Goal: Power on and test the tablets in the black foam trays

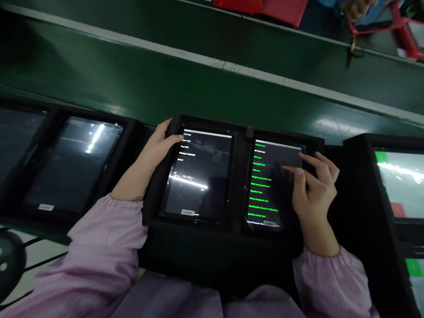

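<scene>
In front of me is a black two-slot tray (pixel 240 176) with a tablet in each slot. The left tablet (pixel 202 194) shows a short white menu on a dark screen. A longer list, mostly green text, lights the right tablet (pixel 281 198). My left hand (pixel 157 145) grips the tray's left edge, its thumb reaching over to the left tablet's upper corner. Over the right tablet's right side, my right hand (pixel 313 185) holds nothing, its index finger stretched toward the screen and its fingers apart. Whether that fingertip touches the glass I cannot tell.
To the left, another black tray (pixel 130 128) holds dark-screened tablets. At the right stands a black tray (pixel 367 176) whose tablets show white screens with coloured blocks. Beyond a green work surface (pixel 185 84), another person's hand (pixel 356 9) is near red frames (pixel 374 28).
</scene>
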A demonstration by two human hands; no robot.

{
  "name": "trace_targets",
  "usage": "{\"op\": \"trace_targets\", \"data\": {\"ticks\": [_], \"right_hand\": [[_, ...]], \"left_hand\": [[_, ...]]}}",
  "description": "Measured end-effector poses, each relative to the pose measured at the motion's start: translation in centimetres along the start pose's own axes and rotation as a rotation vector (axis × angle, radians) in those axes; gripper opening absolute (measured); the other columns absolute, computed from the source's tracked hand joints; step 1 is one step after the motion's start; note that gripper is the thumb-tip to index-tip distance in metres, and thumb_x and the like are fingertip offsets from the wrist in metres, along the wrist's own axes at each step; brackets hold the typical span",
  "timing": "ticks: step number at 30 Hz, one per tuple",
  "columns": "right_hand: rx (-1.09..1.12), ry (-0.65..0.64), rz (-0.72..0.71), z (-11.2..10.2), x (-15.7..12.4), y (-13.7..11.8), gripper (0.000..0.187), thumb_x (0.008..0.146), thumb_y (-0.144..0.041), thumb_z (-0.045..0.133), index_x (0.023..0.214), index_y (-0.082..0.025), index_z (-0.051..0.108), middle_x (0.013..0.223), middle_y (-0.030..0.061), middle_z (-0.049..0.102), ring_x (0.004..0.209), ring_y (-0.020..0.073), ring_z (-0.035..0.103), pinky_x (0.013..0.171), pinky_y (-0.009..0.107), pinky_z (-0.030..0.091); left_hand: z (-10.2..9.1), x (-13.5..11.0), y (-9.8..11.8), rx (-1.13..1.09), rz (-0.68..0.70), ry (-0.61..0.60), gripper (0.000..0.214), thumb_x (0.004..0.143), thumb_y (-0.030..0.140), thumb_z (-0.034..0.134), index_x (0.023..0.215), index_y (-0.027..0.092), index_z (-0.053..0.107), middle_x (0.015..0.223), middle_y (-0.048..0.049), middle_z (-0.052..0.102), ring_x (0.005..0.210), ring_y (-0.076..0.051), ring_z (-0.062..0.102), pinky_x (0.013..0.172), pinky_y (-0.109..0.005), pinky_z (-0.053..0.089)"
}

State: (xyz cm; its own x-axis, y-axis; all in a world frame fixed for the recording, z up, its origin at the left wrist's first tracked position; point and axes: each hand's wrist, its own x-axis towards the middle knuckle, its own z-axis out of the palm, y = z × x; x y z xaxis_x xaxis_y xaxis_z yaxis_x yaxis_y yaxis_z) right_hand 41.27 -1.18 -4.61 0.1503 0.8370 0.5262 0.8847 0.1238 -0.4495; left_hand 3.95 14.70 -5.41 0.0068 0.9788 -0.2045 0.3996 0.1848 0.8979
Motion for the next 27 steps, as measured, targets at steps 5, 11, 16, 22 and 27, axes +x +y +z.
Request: {"op": "trace_targets", "data": {"ticks": [5, 11, 16, 22, 27], "right_hand": [[-0.019, -0.046, -0.062, 0.1, -0.1, 0.0, 0.036, 0.11, -0.033, 0.055, 0.097, -0.029, 0.088, 0.122, 0.0078, 0.079, 0.127, 0.0342, 0.068, 0.109, 0.065, 0.056], [-0.025, -0.079, -0.088, 0.7, -0.2, 0.5, 0.033, 0.109, -0.033, 0.057, 0.103, -0.029, 0.089, 0.132, 0.0096, 0.077, 0.136, 0.037, 0.061, 0.111, 0.068, 0.055], [0.017, -0.006, -0.061, 0.3, 0.1, 0.7, 0.032, 0.109, -0.032, 0.057, 0.099, -0.029, 0.088, 0.118, 0.0093, 0.08, 0.123, 0.0353, 0.07, 0.108, 0.065, 0.056], [0.065, 0.069, -0.047, -0.4, 0.2, 0.4, 0.032, 0.109, -0.029, 0.056, 0.102, -0.028, 0.087, 0.109, 0.0088, 0.08, 0.109, 0.0301, 0.073, 0.092, 0.051, 0.06], [0.073, 0.206, 0.077, -0.7, 0.0, 0.8, 0.038, 0.107, -0.049, 0.057, 0.094, -0.036, 0.09, 0.097, 0.009, 0.081, 0.093, 0.0329, 0.075, 0.087, 0.057, 0.055]], "left_hand": [[-0.4, 0.0, -0.4, -0.059, -0.025, -0.06, 0.086, 0.077, 0.033, 0.079, 0.159, 0.022, 0.054, 0.152, -0.0123, 0.066, 0.145, -0.038, 0.06, 0.129, -0.054, 0.043], [-0.9, -0.4, -0.6, -0.043, 0.064, -0.125, 0.099, 0.069, 0.026, 0.078, 0.164, 0.027, 0.048, 0.169, -0.0102, 0.052, 0.158, -0.038, 0.046, 0.134, -0.054, 0.033], [-1.6, -0.3, 0.1, 0.026, 0.04, -0.274, 0.118, 0.064, 0.032, 0.089, 0.17, 0.026, 0.036, 0.179, -0.0145, 0.037, 0.162, -0.042, 0.038, 0.134, -0.058, 0.03], [-1.9, -2.1, 1.1, -0.062, 0.059, -0.164, 0.102, 0.067, 0.04, 0.087, 0.16, 0.024, 0.05, 0.173, -0.0153, 0.046, 0.163, -0.042, 0.038, 0.134, -0.057, 0.03], [-8.5, -8.2, 1.2, 0.085, 0.105, 0.405, 0.07, 0.077, 0.037, 0.082, 0.143, 0.025, 0.061, 0.156, -0.0143, 0.063, 0.157, -0.038, 0.047, 0.133, -0.056, 0.035]]}}
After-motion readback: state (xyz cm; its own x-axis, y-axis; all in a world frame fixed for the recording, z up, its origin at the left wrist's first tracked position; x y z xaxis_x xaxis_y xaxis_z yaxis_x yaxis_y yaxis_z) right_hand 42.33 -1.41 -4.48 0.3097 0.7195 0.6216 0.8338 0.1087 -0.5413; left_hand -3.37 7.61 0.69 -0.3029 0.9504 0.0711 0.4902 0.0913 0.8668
